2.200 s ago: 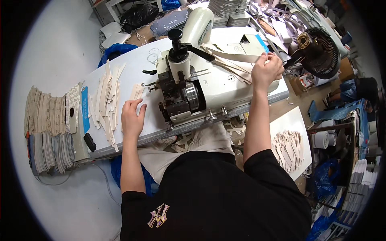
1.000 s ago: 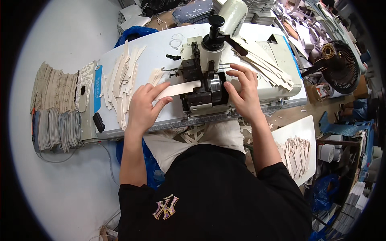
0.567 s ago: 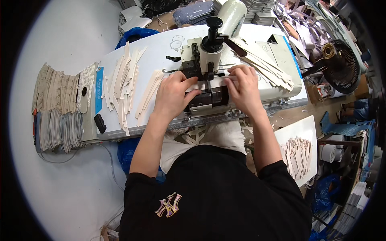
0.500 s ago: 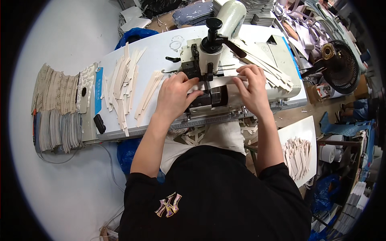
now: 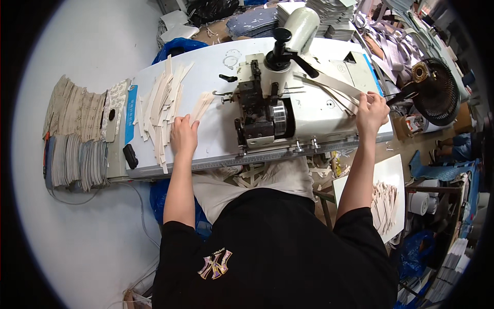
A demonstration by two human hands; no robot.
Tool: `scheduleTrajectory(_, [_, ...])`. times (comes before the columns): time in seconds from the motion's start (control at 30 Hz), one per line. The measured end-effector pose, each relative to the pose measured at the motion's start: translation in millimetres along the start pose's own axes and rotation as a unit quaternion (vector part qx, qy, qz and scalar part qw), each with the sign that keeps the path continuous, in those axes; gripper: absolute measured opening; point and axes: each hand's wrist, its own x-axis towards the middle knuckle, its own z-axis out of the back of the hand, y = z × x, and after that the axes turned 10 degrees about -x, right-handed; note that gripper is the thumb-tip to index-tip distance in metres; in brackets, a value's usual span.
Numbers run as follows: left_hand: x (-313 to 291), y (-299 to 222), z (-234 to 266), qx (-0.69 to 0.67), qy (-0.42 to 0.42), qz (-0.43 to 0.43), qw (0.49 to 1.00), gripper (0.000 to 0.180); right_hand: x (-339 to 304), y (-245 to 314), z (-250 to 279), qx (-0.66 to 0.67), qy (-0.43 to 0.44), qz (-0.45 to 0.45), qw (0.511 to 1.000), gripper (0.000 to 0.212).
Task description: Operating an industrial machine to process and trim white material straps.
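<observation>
My left hand point(image 5: 183, 135) lies over the near ends of a small bunch of pale strips point(image 5: 204, 103) on the white table, its thumb a little apart from its fingers. Whether a strip is between them is hidden. At the right, my right hand point(image 5: 372, 112) pinches the end of a long pale strip point(image 5: 337, 84), which slants back toward the machine above more strips. Between my hands stands a sewing-type machine point(image 5: 265, 110) with a black knob on top and a clear round part at its front; neither hand touches it.
A larger heap of strips point(image 5: 163, 105) lies at the left. Beyond it stand stacked fabric pieces point(image 5: 77, 110). A black fan point(image 5: 435, 92) is at the right, above a white board point(image 5: 355, 183) carrying many strips. A metal ruler edge point(image 5: 216, 164) runs along the table front.
Both hands have left the machine front. My left hand moved left to the small bunch of strips. My right hand moved right, carrying the strip over the machine bed.
</observation>
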Motion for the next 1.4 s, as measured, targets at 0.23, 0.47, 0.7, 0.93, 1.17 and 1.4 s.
scheduleTrajectory(0.23, [-3, 20, 16, -0.111, 0.047, 0.052, 0.991, 0.04, -23, 24, 6, -0.029, -0.176, 0.063, 0.982, 0.038])
scheduleTrajectory(0.47, [-7, -38, 92, -0.361, 0.056, -0.03, 0.93, 0.033, -60, 73, 21, 0.22, 0.009, 0.228, 0.949, 0.027])
scheduleTrajectory(0.7, [5, -103, 107, -0.275, 0.202, -0.209, 0.916, 0.037, -94, 110, 0, 0.21, 0.113, 0.286, 0.928, 0.024])
scheduleTrajectory(0.93, [13, -149, 87, -0.253, 0.184, -0.26, 0.914, 0.034, -91, 115, 2, 0.182, 0.114, 0.308, 0.927, 0.019])
scheduleTrajectory(1.17, [6, -158, 72, -0.306, 0.186, -0.205, 0.911, 0.03, -45, 52, 32, 0.183, 0.082, 0.245, 0.949, 0.013])
scheduleTrajectory(1.4, [18, -68, 47, -0.185, 0.074, -0.084, 0.976, 0.032, -9, -6, 28, 0.182, 0.002, 0.134, 0.974, 0.016])
